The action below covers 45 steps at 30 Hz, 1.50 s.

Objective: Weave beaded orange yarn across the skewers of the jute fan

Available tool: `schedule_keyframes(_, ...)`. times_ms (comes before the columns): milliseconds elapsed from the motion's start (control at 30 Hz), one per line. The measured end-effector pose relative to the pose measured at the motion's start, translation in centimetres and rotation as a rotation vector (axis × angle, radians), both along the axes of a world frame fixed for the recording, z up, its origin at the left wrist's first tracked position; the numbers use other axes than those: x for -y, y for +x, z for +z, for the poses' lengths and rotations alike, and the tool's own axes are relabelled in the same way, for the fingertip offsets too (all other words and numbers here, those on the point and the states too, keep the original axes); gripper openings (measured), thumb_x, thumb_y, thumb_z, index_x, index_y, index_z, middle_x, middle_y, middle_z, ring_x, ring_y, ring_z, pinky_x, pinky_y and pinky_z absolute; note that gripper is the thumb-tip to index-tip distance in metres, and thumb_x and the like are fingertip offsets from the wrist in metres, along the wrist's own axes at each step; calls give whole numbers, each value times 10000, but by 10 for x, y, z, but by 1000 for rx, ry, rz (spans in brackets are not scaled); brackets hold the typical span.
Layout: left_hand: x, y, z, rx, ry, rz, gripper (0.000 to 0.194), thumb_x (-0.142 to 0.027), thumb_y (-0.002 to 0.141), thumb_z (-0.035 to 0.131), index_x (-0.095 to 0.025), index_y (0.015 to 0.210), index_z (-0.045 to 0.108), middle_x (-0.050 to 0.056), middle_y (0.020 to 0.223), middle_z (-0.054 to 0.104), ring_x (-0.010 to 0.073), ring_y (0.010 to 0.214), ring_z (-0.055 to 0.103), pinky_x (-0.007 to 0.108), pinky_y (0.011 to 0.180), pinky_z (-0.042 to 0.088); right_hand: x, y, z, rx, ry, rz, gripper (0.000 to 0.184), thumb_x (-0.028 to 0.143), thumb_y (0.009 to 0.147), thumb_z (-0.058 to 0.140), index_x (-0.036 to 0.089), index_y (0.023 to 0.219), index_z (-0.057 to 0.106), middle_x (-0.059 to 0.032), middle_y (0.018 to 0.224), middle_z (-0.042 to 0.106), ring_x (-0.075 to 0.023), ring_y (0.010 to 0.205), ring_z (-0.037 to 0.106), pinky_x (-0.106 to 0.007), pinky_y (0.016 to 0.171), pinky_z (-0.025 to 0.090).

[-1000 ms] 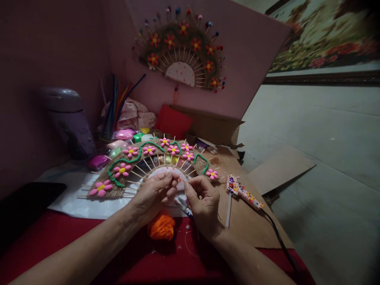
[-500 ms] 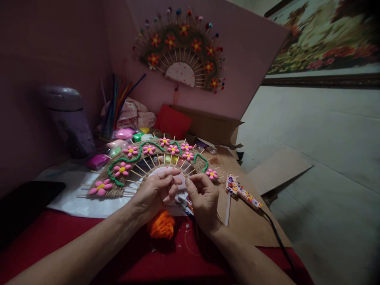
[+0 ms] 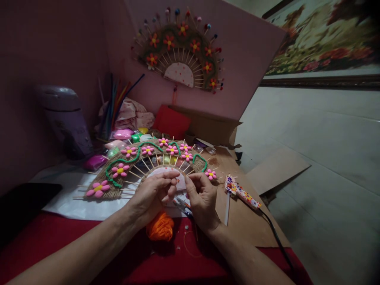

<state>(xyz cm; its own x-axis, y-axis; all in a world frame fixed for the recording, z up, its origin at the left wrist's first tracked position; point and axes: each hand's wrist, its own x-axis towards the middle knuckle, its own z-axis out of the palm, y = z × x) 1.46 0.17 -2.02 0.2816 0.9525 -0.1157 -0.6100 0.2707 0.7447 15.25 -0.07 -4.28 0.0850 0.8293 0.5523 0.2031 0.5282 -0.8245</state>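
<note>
My left hand (image 3: 158, 189) is raised palm up over the fan's near edge, its fingers curled together; whatever it holds is too small to make out. Close beside it, my right hand (image 3: 203, 200) pinches thumb against forefinger, the contents hidden. Behind both hands lies a twine-wrapped fan (image 3: 102, 174) with wooden sticks, pink clay flowers (image 3: 119, 170) and a green wavy cord (image 3: 139, 152). Its white spotted half-circle (image 3: 160, 171) is partly covered by my hands. Below my left hand sits a ball of orange yarn (image 3: 160, 227). Pliers (image 3: 184, 206) lie between the hands, partly covered.
A flowered glue gun (image 3: 242, 193) with a black cord rests on cardboard (image 3: 240, 225) at right. Purple flask (image 3: 67, 122), pipe cleaners (image 3: 114, 105) and clay packets (image 3: 123, 134) stand behind. A finished fan (image 3: 179, 75) hangs on the wall. A thin thread (image 3: 187, 247) lies on the red cloth (image 3: 127, 253).
The fingers of my left hand have curled in closer, and a small dark bead-like spot at them no longer shows. More of the pliers is visible. The view has shifted slightly.
</note>
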Motion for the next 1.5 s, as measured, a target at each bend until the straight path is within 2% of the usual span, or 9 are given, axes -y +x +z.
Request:
schedule_keyframes(133,1,1,1,3,-30,-9,226,-24,660,502,-94,827,638,-41,527,479,41,355,372,165,357,281,0,0,-1,-2,-9,22,153,297,860,564,174,770,547,37,582,518,-91,481,454,-210,448,367)
schedule_keyframes(233,1,1,1,-17,-44,3,139,-116,698,562,-118,822,625,-59,511,445,46,365,359,164,359,261,-1,1,-2,10,-9,13,164,299,863,559,174,759,541,45,563,488,-87,469,426,-211,439,338)
schedule_keyframes(300,-1,1,-1,-85,8,13,79,-194,723,634,-130,755,601,-70,473,422,37,361,327,162,373,258,-2,1,-3,11,-13,14,162,300,864,558,173,765,541,46,564,483,-86,468,418,-211,435,328)
schedule_keyframes(400,-4,-1,-6,-188,116,31,270,-280,703,709,-151,596,498,-79,398,368,27,340,256,165,356,187,-2,1,-3,6,-7,16,160,300,863,556,173,767,538,53,548,462,-82,455,394,-209,423,309)
schedule_keyframes(500,-6,-1,-8,-182,138,56,369,-318,662,747,-172,562,423,-88,401,338,26,340,216,173,347,130,-1,0,-2,21,20,26,152,286,861,554,171,763,539,49,548,471,-83,458,403,-207,425,317)
schedule_keyframes(633,-4,0,-6,-127,122,71,443,-424,738,677,-185,541,361,-96,428,275,26,350,173,176,343,107,2,-1,0,85,88,15,128,258,850,557,163,765,556,38,553,499,-85,455,430,-207,431,336)
schedule_keyframes(833,0,-1,-1,-130,176,33,243,-310,718,712,-139,677,545,-107,446,284,20,375,165,164,364,124,3,0,-1,129,185,-58,107,237,843,562,159,770,567,32,546,525,-85,442,441,-205,430,347)
schedule_keyframes(1200,2,3,-3,-269,157,32,379,-382,581,806,-156,556,503,-85,354,376,15,311,226,165,337,127,1,0,-4,107,177,-73,116,244,836,573,160,758,556,37,525,501,-85,427,413,-210,416,318)
schedule_keyframes(1500,3,2,-7,-222,218,63,416,-441,652,759,-163,563,462,-102,392,316,14,351,183,165,355,127,1,1,-6,89,127,-84,127,259,842,561,154,771,564,26,548,505,-93,453,421,-218,434,330)
